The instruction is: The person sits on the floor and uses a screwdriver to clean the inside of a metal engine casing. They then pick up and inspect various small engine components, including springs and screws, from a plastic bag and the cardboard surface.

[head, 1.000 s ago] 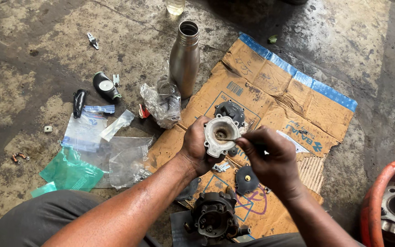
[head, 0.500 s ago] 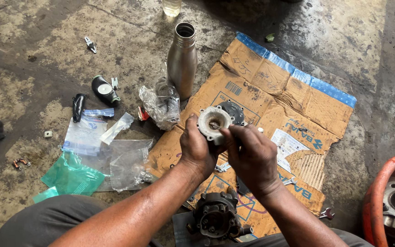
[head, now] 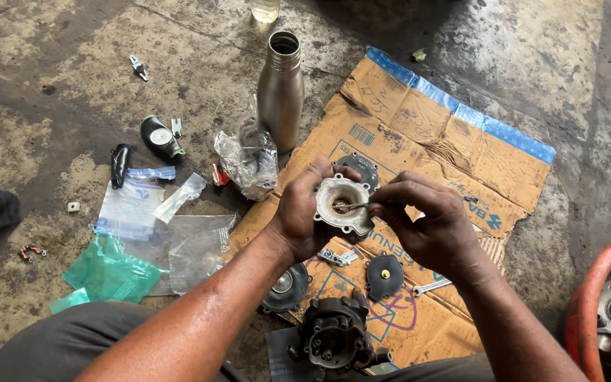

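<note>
Your left hand (head: 298,216) is wrapped around the round metal cover (head: 343,205), and your right hand (head: 429,219), at 3 o'clock, pinches a thin tool (head: 362,206) lying 3-to-9 into its centre hole

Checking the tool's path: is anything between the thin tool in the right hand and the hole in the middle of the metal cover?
Nothing visible. The left hand holds the metal cover face up, and the right hand already has the thin tool tip at the centre hole.

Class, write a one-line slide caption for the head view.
Left hand holds a round metal cover while right hand probes its centre with a thin tool.
</note>
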